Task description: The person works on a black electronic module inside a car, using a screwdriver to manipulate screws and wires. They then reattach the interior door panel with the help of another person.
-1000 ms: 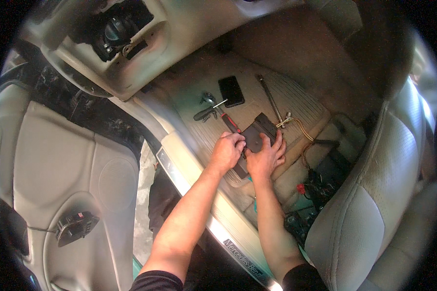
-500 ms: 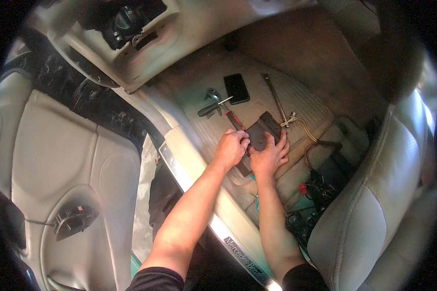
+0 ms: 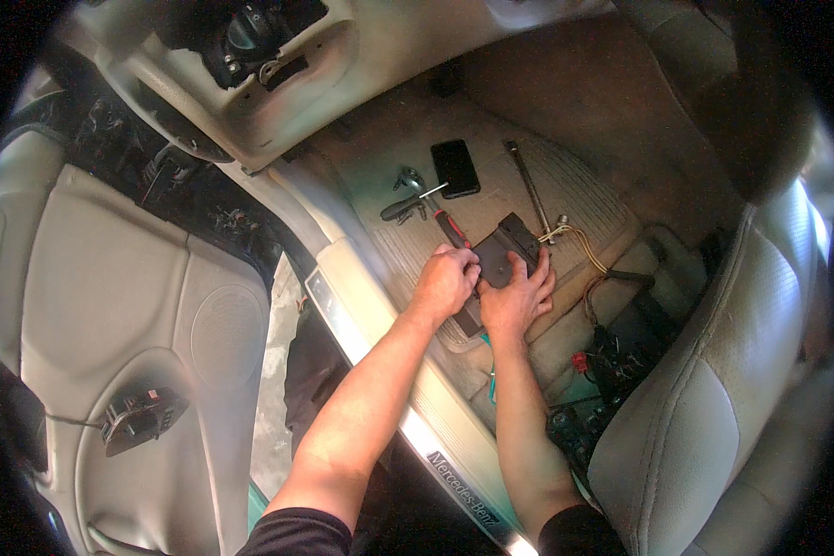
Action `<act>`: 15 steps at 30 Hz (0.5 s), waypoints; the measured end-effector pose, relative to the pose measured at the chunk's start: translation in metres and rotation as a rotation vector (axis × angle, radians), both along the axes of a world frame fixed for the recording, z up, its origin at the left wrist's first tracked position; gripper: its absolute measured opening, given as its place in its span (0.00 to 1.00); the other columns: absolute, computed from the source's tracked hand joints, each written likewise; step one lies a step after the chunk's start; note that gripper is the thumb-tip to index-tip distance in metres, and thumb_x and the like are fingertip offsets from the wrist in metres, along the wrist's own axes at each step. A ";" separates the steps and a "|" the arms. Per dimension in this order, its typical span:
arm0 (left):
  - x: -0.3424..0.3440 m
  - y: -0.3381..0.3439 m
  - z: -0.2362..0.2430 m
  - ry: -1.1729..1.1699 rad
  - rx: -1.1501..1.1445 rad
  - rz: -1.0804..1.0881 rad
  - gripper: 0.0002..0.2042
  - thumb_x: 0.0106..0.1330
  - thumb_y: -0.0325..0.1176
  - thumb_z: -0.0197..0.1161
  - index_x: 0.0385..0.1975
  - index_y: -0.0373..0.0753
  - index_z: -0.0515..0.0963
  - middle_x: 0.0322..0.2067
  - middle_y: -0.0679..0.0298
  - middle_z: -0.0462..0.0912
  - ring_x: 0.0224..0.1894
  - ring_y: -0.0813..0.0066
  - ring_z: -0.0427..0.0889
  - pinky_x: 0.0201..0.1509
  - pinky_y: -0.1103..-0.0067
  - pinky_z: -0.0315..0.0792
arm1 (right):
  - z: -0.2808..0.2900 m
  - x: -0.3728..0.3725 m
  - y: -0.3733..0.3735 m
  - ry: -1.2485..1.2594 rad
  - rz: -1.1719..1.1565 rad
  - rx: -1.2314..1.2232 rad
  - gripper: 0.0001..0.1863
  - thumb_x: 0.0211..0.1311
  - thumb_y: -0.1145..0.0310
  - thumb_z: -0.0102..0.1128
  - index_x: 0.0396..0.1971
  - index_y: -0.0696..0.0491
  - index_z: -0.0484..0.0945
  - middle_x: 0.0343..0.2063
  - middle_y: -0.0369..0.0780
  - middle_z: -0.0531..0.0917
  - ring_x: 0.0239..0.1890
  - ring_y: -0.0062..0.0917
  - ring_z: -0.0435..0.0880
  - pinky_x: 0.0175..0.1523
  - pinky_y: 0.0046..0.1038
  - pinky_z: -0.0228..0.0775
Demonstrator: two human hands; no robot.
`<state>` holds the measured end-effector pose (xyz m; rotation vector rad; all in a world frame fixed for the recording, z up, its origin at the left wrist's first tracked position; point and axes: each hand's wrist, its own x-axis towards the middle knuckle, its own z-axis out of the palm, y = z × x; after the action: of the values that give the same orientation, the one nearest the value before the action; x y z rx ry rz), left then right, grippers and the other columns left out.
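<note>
A flat black plastic box (image 3: 496,262) lies on the floor mat in the car's footwell. My right hand (image 3: 517,301) grips it from the near side, thumb on its top and the other fingers spread over its right part. At its left edge my left hand (image 3: 446,281) is closed in a pinch; what the fingertips hold, if anything, is hidden. Just beyond the left hand lies a ratchet with a red-and-black handle (image 3: 452,228). A dark-handled screwdriver (image 3: 400,209) with a pale shaft lies across it. Yellowish wires (image 3: 579,243) run beside the box's right end.
A black phone (image 3: 456,169) and a long metal bar (image 3: 528,190) lie on the mat (image 3: 584,199). The pale door sill (image 3: 366,320) passes under my left forearm. A light seat (image 3: 704,398) stands right, with dark connectors (image 3: 612,371) beside it. The open door panel (image 3: 120,269) is left.
The view has shifted very slightly. Both hands keep their places on the box, with no clear movement of the tools.
</note>
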<state>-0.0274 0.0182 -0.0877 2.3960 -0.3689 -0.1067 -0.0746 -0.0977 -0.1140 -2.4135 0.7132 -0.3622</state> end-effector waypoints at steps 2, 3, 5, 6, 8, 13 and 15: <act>0.000 0.001 0.000 -0.017 0.004 -0.012 0.11 0.62 0.33 0.66 0.41 0.36 0.83 0.39 0.49 0.83 0.47 0.51 0.80 0.54 0.66 0.75 | 0.004 0.000 0.000 0.040 0.010 0.033 0.35 0.41 0.59 0.79 0.56 0.42 0.78 0.73 0.41 0.55 0.75 0.45 0.48 0.71 0.58 0.45; 0.000 0.002 0.000 -0.026 0.006 -0.019 0.11 0.62 0.33 0.66 0.40 0.35 0.83 0.39 0.50 0.83 0.48 0.51 0.80 0.54 0.66 0.75 | 0.005 0.000 0.000 0.043 0.010 0.031 0.35 0.41 0.59 0.78 0.56 0.42 0.78 0.73 0.41 0.55 0.75 0.45 0.49 0.71 0.58 0.45; 0.000 0.002 -0.001 -0.050 0.024 -0.031 0.11 0.61 0.32 0.66 0.40 0.35 0.83 0.39 0.50 0.84 0.48 0.52 0.80 0.55 0.66 0.74 | 0.005 0.000 0.000 0.050 0.007 0.028 0.35 0.42 0.59 0.78 0.55 0.42 0.78 0.73 0.41 0.55 0.74 0.45 0.49 0.71 0.58 0.45; 0.000 0.002 -0.002 -0.061 0.032 -0.037 0.11 0.61 0.32 0.66 0.40 0.35 0.83 0.38 0.51 0.84 0.49 0.52 0.79 0.55 0.66 0.74 | 0.004 0.000 0.000 0.035 0.003 0.013 0.35 0.41 0.59 0.79 0.55 0.42 0.78 0.73 0.42 0.56 0.74 0.46 0.50 0.69 0.58 0.47; -0.001 0.001 -0.002 -0.068 0.024 -0.038 0.11 0.61 0.32 0.66 0.40 0.35 0.83 0.38 0.51 0.84 0.49 0.53 0.79 0.55 0.66 0.74 | 0.002 0.000 0.001 0.005 -0.006 -0.017 0.34 0.40 0.59 0.80 0.54 0.42 0.79 0.72 0.42 0.58 0.73 0.47 0.53 0.67 0.59 0.50; -0.003 0.000 -0.001 -0.127 -0.009 -0.045 0.08 0.60 0.29 0.64 0.37 0.33 0.83 0.36 0.52 0.85 0.47 0.54 0.78 0.55 0.67 0.74 | 0.003 0.000 0.000 0.016 -0.007 -0.023 0.34 0.41 0.58 0.80 0.54 0.42 0.79 0.72 0.43 0.58 0.72 0.47 0.54 0.67 0.58 0.51; -0.003 0.000 -0.003 -0.132 -0.016 -0.045 0.08 0.60 0.29 0.64 0.36 0.33 0.83 0.36 0.52 0.85 0.47 0.55 0.78 0.55 0.68 0.74 | 0.005 0.000 0.000 0.024 -0.003 -0.019 0.34 0.41 0.58 0.80 0.53 0.43 0.79 0.72 0.43 0.58 0.72 0.47 0.54 0.67 0.57 0.51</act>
<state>-0.0300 0.0186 -0.0906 2.3861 -0.4836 0.0337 -0.0743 -0.0980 -0.1086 -2.4391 0.7267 -0.3437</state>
